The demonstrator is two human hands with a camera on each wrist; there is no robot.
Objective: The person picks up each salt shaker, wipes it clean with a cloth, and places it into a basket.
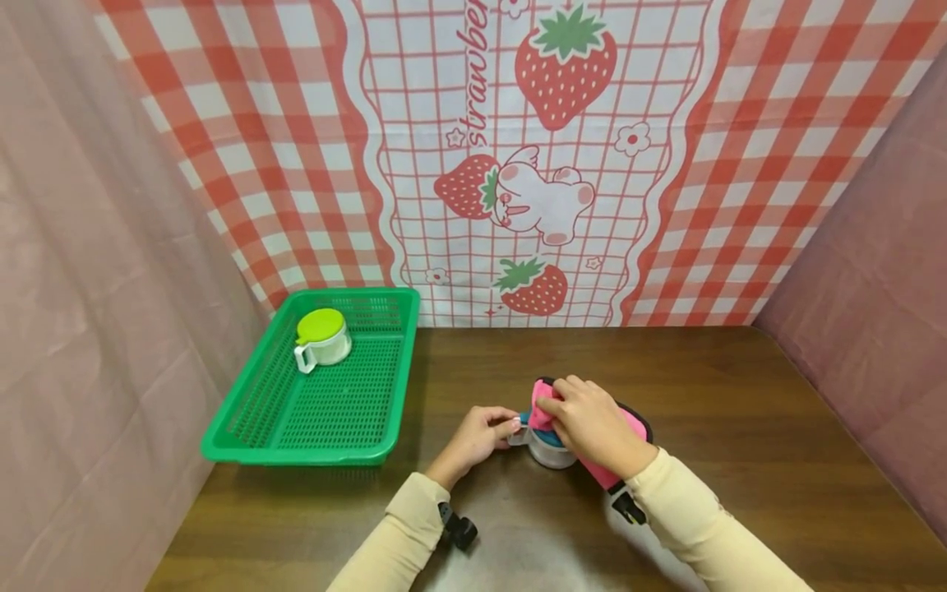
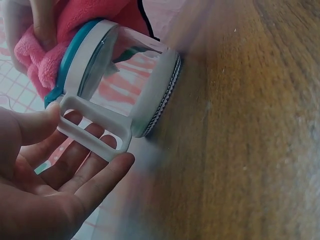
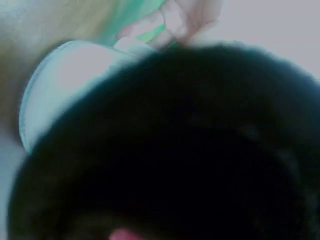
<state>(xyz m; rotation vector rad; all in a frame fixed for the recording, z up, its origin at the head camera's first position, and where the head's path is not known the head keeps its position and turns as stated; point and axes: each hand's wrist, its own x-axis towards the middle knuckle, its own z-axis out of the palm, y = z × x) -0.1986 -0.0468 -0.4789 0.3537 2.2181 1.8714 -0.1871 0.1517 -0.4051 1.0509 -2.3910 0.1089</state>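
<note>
A clear seasoning jar [image 1: 551, 454] with a blue lid [image 2: 75, 55] and a white handle [image 2: 95, 122] stands upright on the table. My left hand [image 1: 477, 438] holds the handle, with the thumb [image 2: 37, 125] at its top and the fingers around it. My right hand [image 1: 595, 423] grips a pink cloth [image 1: 542, 403] with dark edging and presses it on the lid. In the right wrist view, a dark blurred mass, perhaps the cloth, hides most of the picture. Part of the jar [image 3: 60, 80] and my left hand [image 3: 185, 20] show beyond it.
A green plastic basket [image 1: 403, 362] stands on the left of the wooden table [image 1: 740, 427], with a second jar [image 1: 325, 337] with a yellow-green lid inside. A checked strawberry curtain [image 1: 459, 271] hangs along the back, and plain pink curtains flank both sides.
</note>
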